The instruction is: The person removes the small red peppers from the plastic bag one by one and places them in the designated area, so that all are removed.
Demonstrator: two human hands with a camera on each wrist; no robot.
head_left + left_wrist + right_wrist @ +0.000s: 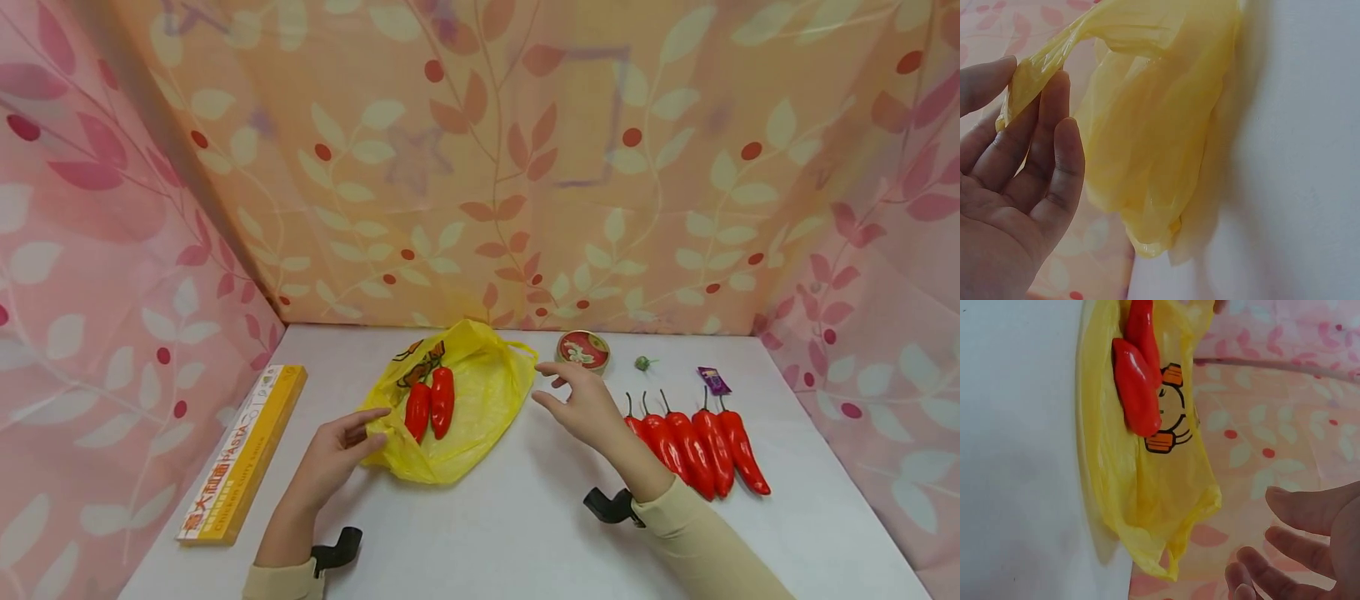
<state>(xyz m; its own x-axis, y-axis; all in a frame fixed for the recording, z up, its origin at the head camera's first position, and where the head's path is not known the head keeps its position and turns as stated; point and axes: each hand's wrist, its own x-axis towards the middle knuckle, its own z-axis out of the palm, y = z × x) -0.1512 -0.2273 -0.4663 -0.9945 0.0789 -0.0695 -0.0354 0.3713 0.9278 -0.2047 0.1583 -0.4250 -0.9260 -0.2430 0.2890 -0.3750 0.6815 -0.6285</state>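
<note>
A yellow plastic bag (480,425) lies on the table, its mouth spread, with two red chili peppers (442,402) on it. My left hand (333,454) pinches the bag's left edge between thumb and fingers; the left wrist view shows the gathered plastic (1038,75) there. To the right of the bag, my right hand (588,408) holds nothing, its fingers spread and apart from the bag's handle. In the right wrist view the peppers (1135,387) rest against the bag's printed side, and the right hand (1297,550) is off to one side.
Several red peppers (690,450) lie in a row beyond my right forearm. Behind them are a purple packet (713,381) and a small green item (643,363). A round red tin (583,351) stands at the back. At left lies a yellow pasta box (243,458).
</note>
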